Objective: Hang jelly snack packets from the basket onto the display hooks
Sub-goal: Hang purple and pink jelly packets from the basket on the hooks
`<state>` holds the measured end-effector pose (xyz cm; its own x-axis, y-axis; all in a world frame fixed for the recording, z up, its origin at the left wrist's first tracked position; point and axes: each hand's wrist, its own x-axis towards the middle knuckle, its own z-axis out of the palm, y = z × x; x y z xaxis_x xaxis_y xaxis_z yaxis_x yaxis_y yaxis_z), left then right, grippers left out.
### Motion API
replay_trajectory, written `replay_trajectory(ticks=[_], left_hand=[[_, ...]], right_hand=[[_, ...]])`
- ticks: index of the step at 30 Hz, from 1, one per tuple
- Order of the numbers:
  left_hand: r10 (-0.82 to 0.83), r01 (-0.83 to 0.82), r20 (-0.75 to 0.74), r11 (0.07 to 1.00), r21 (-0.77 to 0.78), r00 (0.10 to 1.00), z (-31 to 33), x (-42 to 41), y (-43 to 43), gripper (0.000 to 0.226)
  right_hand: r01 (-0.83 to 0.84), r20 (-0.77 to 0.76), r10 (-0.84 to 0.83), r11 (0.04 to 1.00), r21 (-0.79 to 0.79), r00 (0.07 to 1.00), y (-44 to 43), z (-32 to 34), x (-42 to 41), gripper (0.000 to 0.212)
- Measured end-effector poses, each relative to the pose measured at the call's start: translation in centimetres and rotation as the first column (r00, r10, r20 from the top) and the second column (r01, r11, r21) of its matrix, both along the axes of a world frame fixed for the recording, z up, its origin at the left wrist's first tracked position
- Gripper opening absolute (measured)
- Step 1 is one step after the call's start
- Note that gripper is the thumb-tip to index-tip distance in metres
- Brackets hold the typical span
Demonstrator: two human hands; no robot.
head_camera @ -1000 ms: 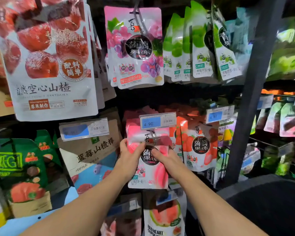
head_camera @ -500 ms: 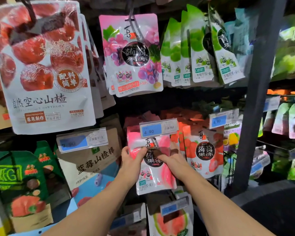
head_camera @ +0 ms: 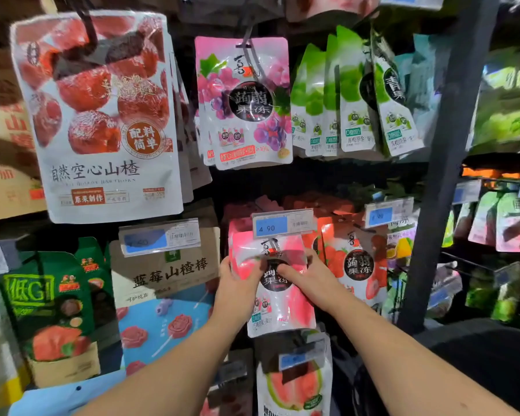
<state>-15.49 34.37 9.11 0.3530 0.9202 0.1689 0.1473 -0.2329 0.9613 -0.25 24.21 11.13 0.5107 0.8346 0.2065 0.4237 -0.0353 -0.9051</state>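
still l hand (head_camera: 237, 282) & r hand (head_camera: 311, 280) grip pink pkt (head_camera: 294, 309).

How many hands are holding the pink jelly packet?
2. The left hand grips the pink jelly packet at its left edge; the right hand holds its right side. No others show.

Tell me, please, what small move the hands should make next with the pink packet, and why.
Probably push the pink packet back on its hook, then let go. The left hand and right hand both hold its upper part just under the price tag, and its top edge sits behind that tag.
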Motion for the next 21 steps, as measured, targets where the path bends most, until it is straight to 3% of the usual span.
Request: replay_trajectory(ticks=[2,6,12,17,19,21], left_hand=[[-0.013,0.014,0.032,1.000,-0.005,0.999,0.0,-0.4,-0.8,0.078],[-0.025,0.023,0.114,1.000,0.014,0.993,0.0,-1.6,-2.9,0.062],[-0.048,0.042,0.137,0.998,0.050,0.989,-1.2,-2.9,-5.7,0.094],[-0.113,0.115,-0.022,0.985,0.130,0.993,-3.0,-3.6,-5.7,0.110],[-0.126,0.134,-0.069,0.984,0.121,0.990,-4.0,-3.3,-4.8,0.122],[-0.136,0.148,-0.091,0.979,0.141,0.986,-4.5,-3.2,-4.3,0.126]], right_hand=[[-0.050,0.018,0.050,0.998,-0.026,0.999,-1.8,0.8,-0.4,0.052],[-0.095,0.070,0.103,0.990,-0.108,0.992,-5.2,1.9,-1.9,0.071],[-0.148,0.119,0.180,0.960,-0.237,0.976,-7.9,1.4,-3.2,0.091],[-0.143,0.159,0.188,0.956,-0.257,0.969,-7.7,0.6,-2.7,0.097],[-0.118,0.160,0.168,0.951,-0.285,0.973,-7.0,-0.1,-2.4,0.084],[-0.074,0.201,0.138,0.953,-0.294,0.970,-6.2,-0.9,-2.0,0.057]])
